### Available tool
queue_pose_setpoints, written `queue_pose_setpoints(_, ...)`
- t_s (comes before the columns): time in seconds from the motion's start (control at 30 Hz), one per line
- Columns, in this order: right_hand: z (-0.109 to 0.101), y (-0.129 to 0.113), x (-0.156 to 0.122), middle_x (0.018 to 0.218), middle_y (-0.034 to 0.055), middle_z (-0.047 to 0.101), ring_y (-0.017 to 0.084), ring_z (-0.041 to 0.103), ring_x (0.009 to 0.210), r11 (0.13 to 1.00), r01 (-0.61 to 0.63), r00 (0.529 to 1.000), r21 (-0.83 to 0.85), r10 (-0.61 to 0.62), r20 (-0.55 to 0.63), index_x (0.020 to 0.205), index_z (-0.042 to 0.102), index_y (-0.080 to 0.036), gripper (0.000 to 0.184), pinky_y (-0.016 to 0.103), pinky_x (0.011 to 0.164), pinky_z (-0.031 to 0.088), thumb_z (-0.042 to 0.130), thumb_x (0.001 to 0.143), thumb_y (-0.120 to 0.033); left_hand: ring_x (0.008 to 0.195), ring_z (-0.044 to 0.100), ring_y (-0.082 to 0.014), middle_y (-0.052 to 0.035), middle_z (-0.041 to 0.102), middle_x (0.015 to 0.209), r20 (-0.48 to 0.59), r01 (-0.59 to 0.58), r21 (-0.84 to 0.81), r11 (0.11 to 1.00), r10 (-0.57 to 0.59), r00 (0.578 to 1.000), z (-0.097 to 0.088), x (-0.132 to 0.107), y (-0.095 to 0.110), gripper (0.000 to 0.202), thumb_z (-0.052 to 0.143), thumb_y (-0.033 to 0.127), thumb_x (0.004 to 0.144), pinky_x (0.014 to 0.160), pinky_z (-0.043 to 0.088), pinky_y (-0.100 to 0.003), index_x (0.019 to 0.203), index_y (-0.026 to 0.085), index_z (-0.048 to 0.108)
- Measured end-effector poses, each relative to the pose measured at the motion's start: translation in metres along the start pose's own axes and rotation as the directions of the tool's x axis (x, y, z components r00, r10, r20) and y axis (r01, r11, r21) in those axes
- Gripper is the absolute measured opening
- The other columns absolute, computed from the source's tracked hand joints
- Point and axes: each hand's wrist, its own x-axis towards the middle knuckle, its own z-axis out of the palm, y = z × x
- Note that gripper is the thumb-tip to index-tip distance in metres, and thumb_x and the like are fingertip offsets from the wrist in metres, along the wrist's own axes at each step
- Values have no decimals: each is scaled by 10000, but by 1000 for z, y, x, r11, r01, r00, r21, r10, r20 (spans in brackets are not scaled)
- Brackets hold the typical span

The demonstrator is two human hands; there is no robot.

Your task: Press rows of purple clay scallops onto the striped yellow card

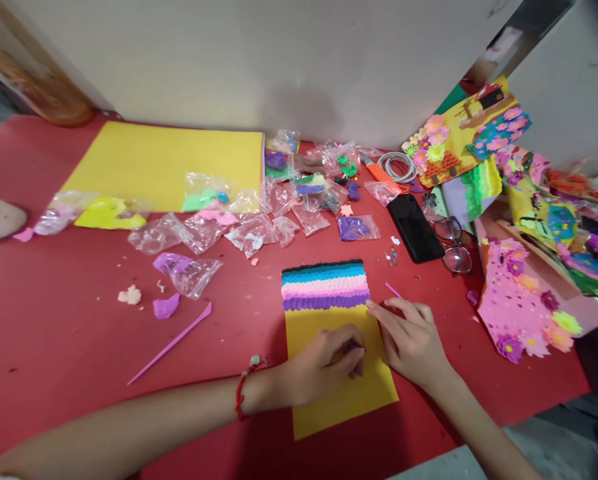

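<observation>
A yellow sheet of card [339,400] lies on the red table, its top covered with rows of pressed clay [325,285] in black, blue, pale pink, pink, lilac and purple. Over the sheet's middle, my left hand [323,367] is closed in a pinch, with a bit of purple clay [351,347] showing between its fingers. My right hand [416,343] lies at the sheet's right edge, fingers apart, the index fingertip touching the right end of the purple row. Just beyond it lies a short purple stick [393,290], partly hidden by that hand.
On the left lie a purple modelling tool [171,343] and purple clay [167,306]. Clay bags [309,213] and a large yellow sheet [179,157] line the wall. A phone [413,228], eyeglasses [456,247] and decorated clay pictures [509,267] stand to the right.
</observation>
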Motion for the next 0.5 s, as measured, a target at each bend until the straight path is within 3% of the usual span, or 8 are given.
queue_pose_setpoints(0.13,-8,1,1,853,35,714,207,587,899,998,3,997,69,2,-76,988,623,-168,301,344,724,363,476,763,-35,667,534,-110,-15,582,740,7,-3,-8,1000,3,1000,0,-1,-2,164,394,267,910,623,415,-228,812,165,475)
queue_pose_setpoints(0.27,-19,-3,-4,795,20,698,190,584,823,969,-88,971,232,135,-199,947,620,-206,302,358,732,403,488,754,-16,679,541,-118,-28,581,752,26,-9,-51,999,11,1000,0,-2,0,201,388,317,916,630,424,-239,824,161,476)
queue_pose_setpoints(0.37,-22,-14,-9,794,25,675,168,575,769,925,-151,974,348,200,-108,946,615,-205,235,335,696,440,520,790,-58,665,539,-119,-29,569,733,21,-13,-80,997,14,1000,0,-2,2,252,385,373,916,624,427,-245,812,159,469)
queue_pose_setpoints(0.5,-15,-30,-10,875,40,666,153,592,766,908,-146,986,394,164,-12,1065,608,-215,254,295,654,484,600,813,-178,639,526,-114,-22,545,708,17,-69,-135,988,72,997,0,1,-1,314,395,432,911,614,431,-244,826,147,496)
